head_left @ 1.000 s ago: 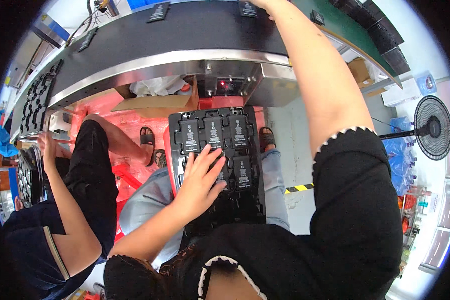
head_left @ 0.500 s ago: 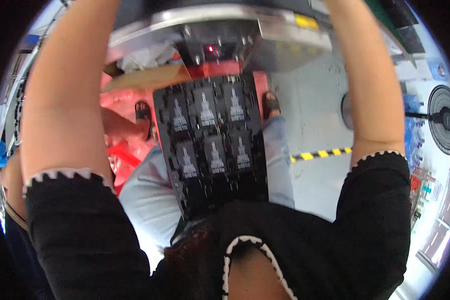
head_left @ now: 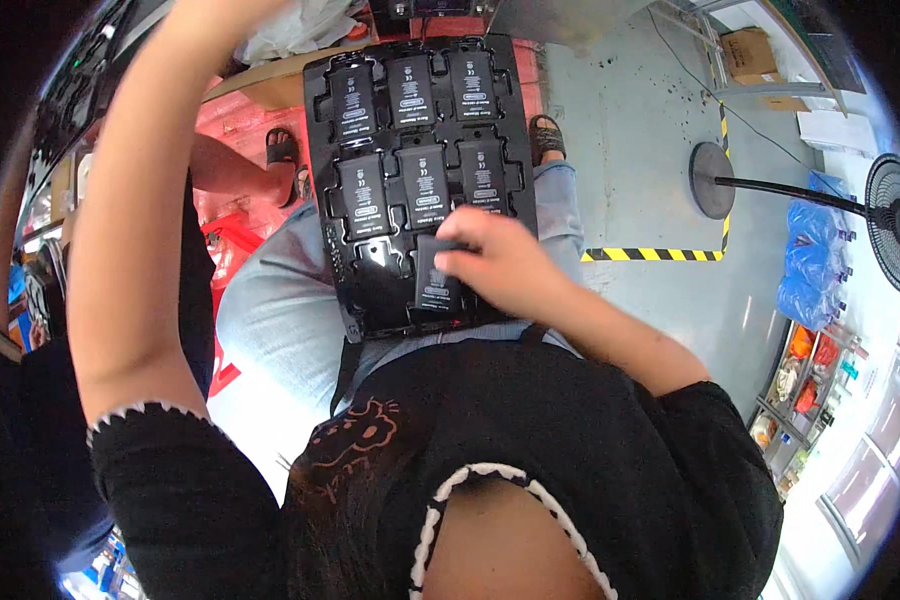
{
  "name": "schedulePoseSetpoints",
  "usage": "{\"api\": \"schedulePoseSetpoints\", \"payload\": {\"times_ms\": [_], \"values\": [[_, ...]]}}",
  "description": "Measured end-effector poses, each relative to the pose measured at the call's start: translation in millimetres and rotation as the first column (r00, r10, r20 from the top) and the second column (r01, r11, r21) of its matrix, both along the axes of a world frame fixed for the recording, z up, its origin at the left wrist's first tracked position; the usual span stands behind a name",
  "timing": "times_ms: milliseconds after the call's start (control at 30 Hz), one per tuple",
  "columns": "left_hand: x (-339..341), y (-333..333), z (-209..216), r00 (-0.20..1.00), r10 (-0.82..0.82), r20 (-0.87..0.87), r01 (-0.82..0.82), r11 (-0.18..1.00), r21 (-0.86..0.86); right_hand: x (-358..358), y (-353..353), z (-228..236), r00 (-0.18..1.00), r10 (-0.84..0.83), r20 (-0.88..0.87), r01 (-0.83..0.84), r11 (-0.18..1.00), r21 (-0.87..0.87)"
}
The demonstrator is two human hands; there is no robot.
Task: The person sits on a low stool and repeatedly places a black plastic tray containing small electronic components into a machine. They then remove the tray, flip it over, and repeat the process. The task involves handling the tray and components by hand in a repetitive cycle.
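A black moulded plastic tray [head_left: 322, 130] rests across my lap. Flat black phone-type batteries with white printing lie in its two far rows; one battery [head_left: 362, 195] is at the left of the second row. At the near row, my right hand [head_left: 500, 262] pinches another flat black battery [head_left: 436, 290] by its upper right side, slightly tilted over the tray. Left of it is a bare, shiny tray pocket [head_left: 378, 258]. My left arm reaches up to the far edge of the view, where only the base of my left hand [head_left: 235, 14] shows; its fingers are cut off.
Beyond the tray stands a dark machine part [head_left: 435, 8], with a cardboard piece [head_left: 275, 82] at its left. Another person's leg [head_left: 235, 172] is at the left. A floor fan [head_left: 888, 205], blue wrapped packs [head_left: 810, 265] and a shelf rack [head_left: 805, 400] stand at the right.
My right arm has come down from the far machine to the tray, and the hand now holds a battery there. My left arm stays raised. The tray appears farther up the view.
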State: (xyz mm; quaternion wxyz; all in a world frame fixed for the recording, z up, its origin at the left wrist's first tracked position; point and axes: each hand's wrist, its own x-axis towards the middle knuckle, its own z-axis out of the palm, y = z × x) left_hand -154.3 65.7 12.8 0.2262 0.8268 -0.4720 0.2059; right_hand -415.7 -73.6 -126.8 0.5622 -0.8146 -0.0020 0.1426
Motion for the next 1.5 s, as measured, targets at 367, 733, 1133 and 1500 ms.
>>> {"api": "schedulePoseSetpoints", "payload": {"times_ms": [367, 733, 1133, 1500], "values": [[-216.6, 108.2, -127.0, 0.856, -0.078, -0.510, 0.228, 0.944, 0.237, 1.6, 0.4, -7.8, 0.935, 0.240, 0.260, -0.098, 0.882, -0.462], [-248.8, 115.4, -162.7, 0.842, 0.051, -0.536, 0.064, 0.979, 0.194, 58.9, -42.4, 64.5, 0.774, -0.140, 0.617, 0.357, 0.902, -0.242], [-241.6, 84.2, -173.4, 0.853, -0.151, -0.499, 0.333, 0.894, 0.299, 430.0, -158.9, 146.1, 0.934, -0.174, 0.311, 0.353, 0.562, -0.748], [-87.1, 48.6, -105.3, 0.408, -0.306, -0.860, -0.639, 0.578, -0.508, 343.4, -147.0, 178.9, 0.871, -0.363, 0.331, 0.460, 0.840, -0.287]]}}
